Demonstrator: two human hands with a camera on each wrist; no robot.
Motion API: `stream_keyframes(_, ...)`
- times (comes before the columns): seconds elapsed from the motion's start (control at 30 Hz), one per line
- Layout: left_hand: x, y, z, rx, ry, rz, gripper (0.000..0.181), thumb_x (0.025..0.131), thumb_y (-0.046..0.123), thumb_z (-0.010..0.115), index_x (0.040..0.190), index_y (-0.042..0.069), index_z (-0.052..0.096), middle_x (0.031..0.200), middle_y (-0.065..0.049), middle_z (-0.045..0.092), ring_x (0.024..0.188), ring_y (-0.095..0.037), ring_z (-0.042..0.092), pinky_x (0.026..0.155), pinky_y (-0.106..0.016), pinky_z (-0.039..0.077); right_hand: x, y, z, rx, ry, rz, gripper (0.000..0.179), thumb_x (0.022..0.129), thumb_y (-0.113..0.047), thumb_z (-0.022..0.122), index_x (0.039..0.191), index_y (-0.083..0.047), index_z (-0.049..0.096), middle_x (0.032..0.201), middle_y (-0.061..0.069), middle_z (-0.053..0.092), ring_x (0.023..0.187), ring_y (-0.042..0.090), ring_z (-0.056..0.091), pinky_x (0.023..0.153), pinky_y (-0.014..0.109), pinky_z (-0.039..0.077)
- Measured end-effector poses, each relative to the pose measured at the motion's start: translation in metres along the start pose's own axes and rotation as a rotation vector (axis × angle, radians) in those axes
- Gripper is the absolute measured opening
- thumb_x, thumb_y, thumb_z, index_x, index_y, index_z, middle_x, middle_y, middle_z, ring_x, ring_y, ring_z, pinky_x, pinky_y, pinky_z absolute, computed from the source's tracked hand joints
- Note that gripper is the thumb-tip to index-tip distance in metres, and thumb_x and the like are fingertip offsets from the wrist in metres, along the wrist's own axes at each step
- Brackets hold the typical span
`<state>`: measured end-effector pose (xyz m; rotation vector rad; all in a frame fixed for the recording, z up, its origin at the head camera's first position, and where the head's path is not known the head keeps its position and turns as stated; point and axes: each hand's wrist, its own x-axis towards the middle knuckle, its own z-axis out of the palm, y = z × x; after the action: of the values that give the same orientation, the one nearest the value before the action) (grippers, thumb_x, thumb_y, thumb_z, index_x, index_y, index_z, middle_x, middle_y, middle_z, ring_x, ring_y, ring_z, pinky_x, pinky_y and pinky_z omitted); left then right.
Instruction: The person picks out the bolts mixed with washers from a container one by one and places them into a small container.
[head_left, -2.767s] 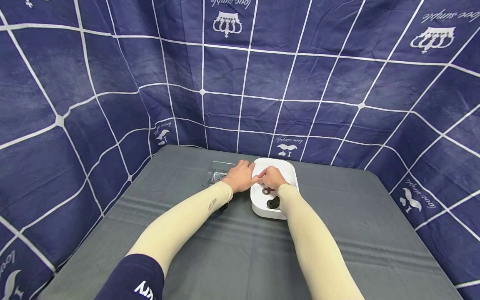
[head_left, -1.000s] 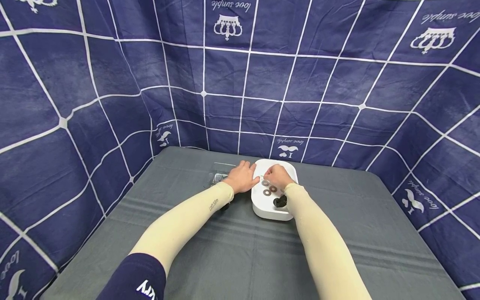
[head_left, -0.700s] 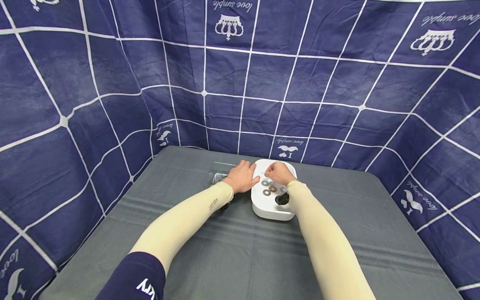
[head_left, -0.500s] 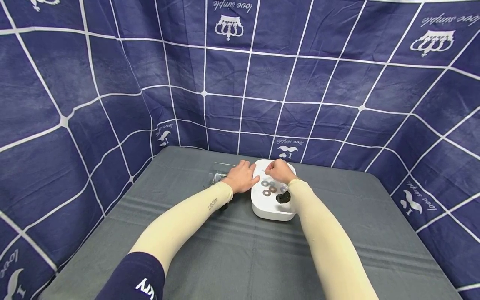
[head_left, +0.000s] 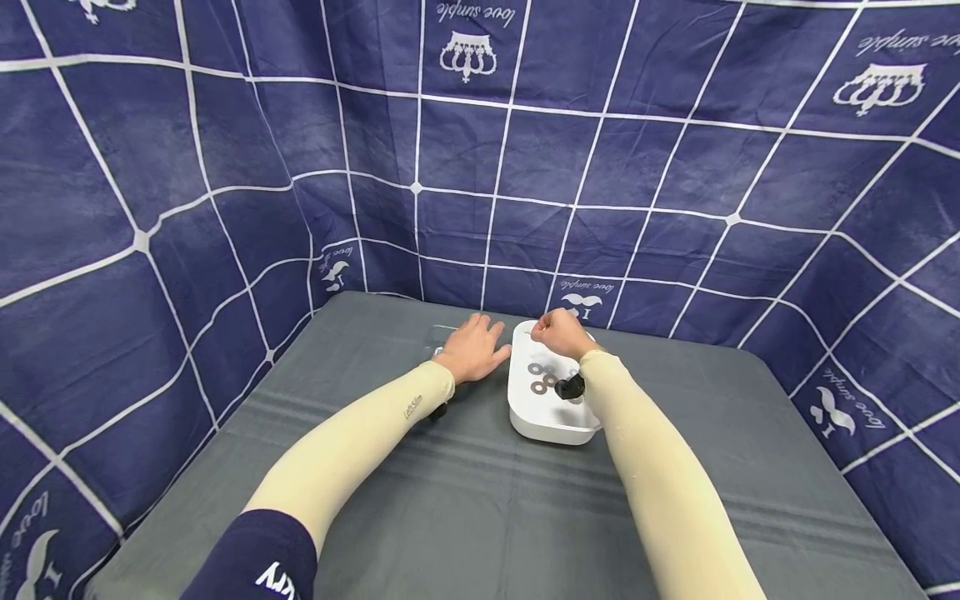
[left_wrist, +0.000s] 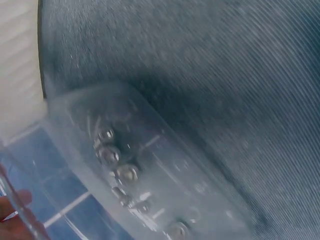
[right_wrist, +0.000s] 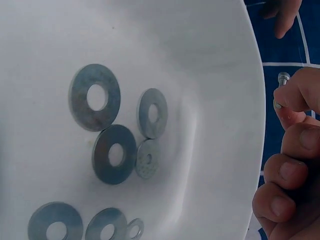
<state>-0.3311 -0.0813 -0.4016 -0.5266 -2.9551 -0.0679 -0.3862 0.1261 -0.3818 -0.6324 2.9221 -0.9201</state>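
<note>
My right hand [head_left: 564, 335] is over the far part of a white plastic tray [head_left: 551, 434]. Between its thumb and forefinger it pinches a small metal screw [right_wrist: 283, 79], whose round head shows in the right wrist view. Several flat washers [right_wrist: 96, 97] of different sizes lie on the tray floor. To the left of the tray, my left hand [head_left: 472, 348] has its fingers spread, the thumb pointing at the tray's rim. Partly covered by that hand is a clear plastic container [left_wrist: 195, 172] with several small metal pieces [left_wrist: 127, 173], blurred in the left wrist view.
The tray and container sit on a table with a grey cloth [head_left: 465, 500]. Behind and at both sides hangs a blue curtain [head_left: 637, 150] with white lines, close to the table's far edge. A black wrist camera [head_left: 570, 387] hangs under the right wrist, above the tray.
My left hand has moved left, away from the tray's rim. My right hand has risen toward the tray's far end, leaving more washers in sight.
</note>
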Motion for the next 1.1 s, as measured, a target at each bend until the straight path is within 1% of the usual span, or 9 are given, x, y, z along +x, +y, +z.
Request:
stream_keyframes(0.1, -0.005, -0.008, -0.002, -0.005, 0.019, -0.011, 0.061, 0.105, 0.051, 0.037, 0.151, 0.011, 0.046, 0.145, -0.017, 0.048, 0.142, -0.031, 0.039, 0.116, -0.043, 0.037, 0.003, -0.004, 0.001, 0.002, -0.011, 0.0, 0.015, 0.087, -0.014, 0.064, 0.084, -0.004, 0.075, 0.081, 0.004, 0.07, 0.069, 0.015, 0.056, 0.064, 0.026, 0.045)
stream_keyframes(0.23, -0.012, -0.021, -0.002, -0.014, 0.036, -0.032, 0.061, 0.105, 0.05, 0.038, 0.151, 0.01, 0.045, 0.146, -0.017, 0.047, 0.142, -0.032, 0.037, 0.116, -0.046, 0.035, 0.006, -0.011, 0.005, 0.006, -0.02, -0.015, 0.014, 0.085, -0.013, 0.064, 0.083, -0.004, 0.074, 0.082, 0.005, 0.07, 0.071, 0.016, 0.057, 0.066, 0.027, 0.046)
stream_keyframes(0.4, -0.019, -0.037, 0.0, 0.015, 0.059, -0.057, 0.06, 0.105, 0.049, 0.039, 0.149, 0.01, 0.048, 0.144, -0.017, 0.048, 0.14, -0.033, 0.039, 0.113, -0.05, 0.037, 0.012, -0.02, 0.01, 0.005, -0.028, -0.042, 0.013, 0.085, -0.012, 0.065, 0.082, -0.003, 0.075, 0.08, 0.006, 0.071, 0.071, 0.016, 0.056, 0.066, 0.026, 0.045)
stream_keyframes(0.5, -0.023, -0.046, -0.001, 0.026, 0.066, -0.075, 0.059, 0.104, 0.049, 0.039, 0.149, 0.011, 0.048, 0.143, -0.017, 0.049, 0.139, -0.033, 0.04, 0.111, -0.049, 0.038, 0.015, -0.027, 0.012, 0.026, -0.037, -0.053, 0.014, 0.085, -0.01, 0.064, 0.083, -0.001, 0.075, 0.08, 0.008, 0.071, 0.07, 0.015, 0.055, 0.064, 0.026, 0.044)
stream_keyframes(0.63, -0.028, -0.056, -0.002, 0.015, 0.063, -0.098, 0.058, 0.104, 0.048, 0.039, 0.149, 0.012, 0.049, 0.143, -0.017, 0.049, 0.141, -0.033, 0.039, 0.111, -0.051, 0.038, 0.02, -0.036, 0.017, 0.036, -0.055, -0.071, 0.017, 0.086, -0.011, 0.064, 0.087, 0.001, 0.076, 0.08, 0.007, 0.071, 0.072, 0.015, 0.055, 0.065, 0.026, 0.044)
stream_keyframes(0.83, -0.035, -0.067, 0.001, 0.013, 0.047, -0.115, 0.059, 0.103, 0.048, 0.042, 0.148, 0.012, 0.049, 0.142, -0.017, 0.051, 0.141, -0.033, 0.039, 0.109, -0.053, 0.038, 0.027, -0.044, 0.025, 0.017, -0.069, -0.093, 0.017, 0.085, -0.013, 0.064, 0.087, -0.002, 0.077, 0.075, 0.0, 0.068, 0.072, 0.014, 0.055, 0.065, 0.026, 0.044)
stream_keyframes(0.97, -0.038, -0.074, 0.003, 0.012, 0.047, -0.14, 0.059, 0.103, 0.049, 0.043, 0.148, 0.013, 0.049, 0.141, -0.016, 0.051, 0.139, -0.032, 0.04, 0.109, -0.053, 0.039, 0.03, -0.05, 0.028, 0.017, -0.067, -0.112, 0.018, 0.084, -0.013, 0.065, 0.087, -0.001, 0.077, 0.072, -0.001, 0.066, 0.069, 0.015, 0.054, 0.066, 0.027, 0.044)
stream_keyframes(1.1, -0.038, -0.08, 0.003, 0.009, 0.036, -0.145, 0.06, 0.103, 0.05, 0.043, 0.149, 0.013, 0.048, 0.142, -0.016, 0.051, 0.139, -0.032, 0.04, 0.109, -0.053, 0.039, 0.034, -0.055, 0.031, -0.006, -0.066, -0.116, 0.016, 0.085, -0.013, 0.065, 0.086, -0.002, 0.077, 0.071, -0.003, 0.065, 0.069, 0.013, 0.053, 0.069, 0.026, 0.044)
